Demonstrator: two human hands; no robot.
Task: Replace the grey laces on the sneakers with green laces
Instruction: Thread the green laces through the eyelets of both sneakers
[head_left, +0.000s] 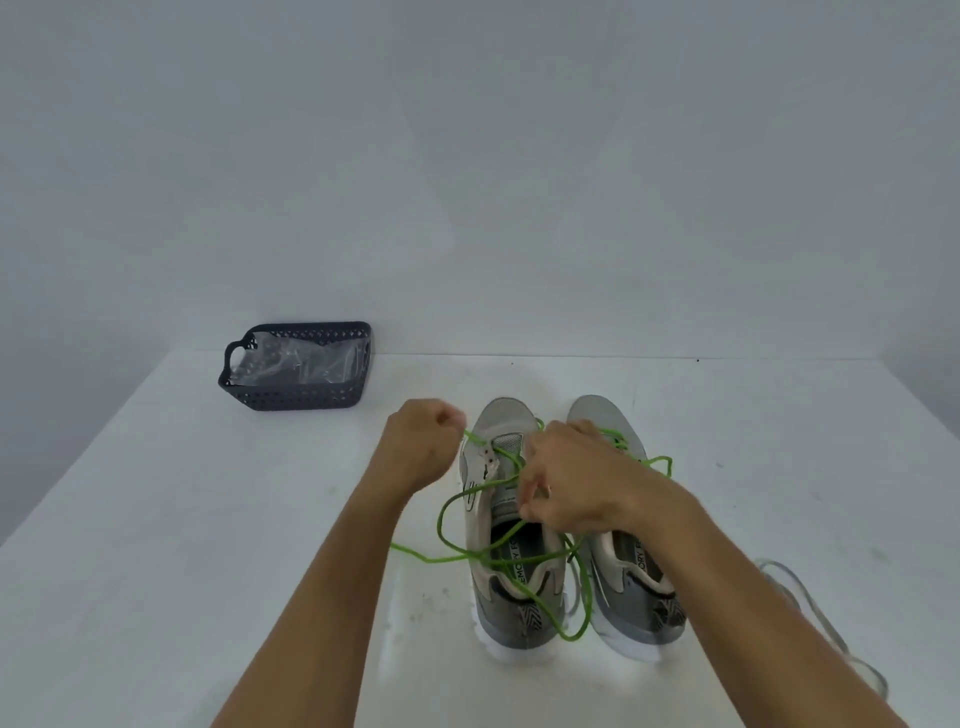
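Two grey sneakers stand side by side on the white table, toes pointing away from me. The left sneaker has a green lace threaded through its far eyelets, with long loose loops over its opening and heel. My left hand is fisted beside the toe and grips one end of that lace, pulled taut. My right hand hovers over the tongue and pinches the other strand. The right sneaker carries a green lace too, partly hidden by my right hand.
A dark perforated basket with clear plastic bags inside sits at the table's back left. Grey laces lie loose on the table to the right of the sneakers, by my right forearm. A plain wall rises behind the table's far edge.
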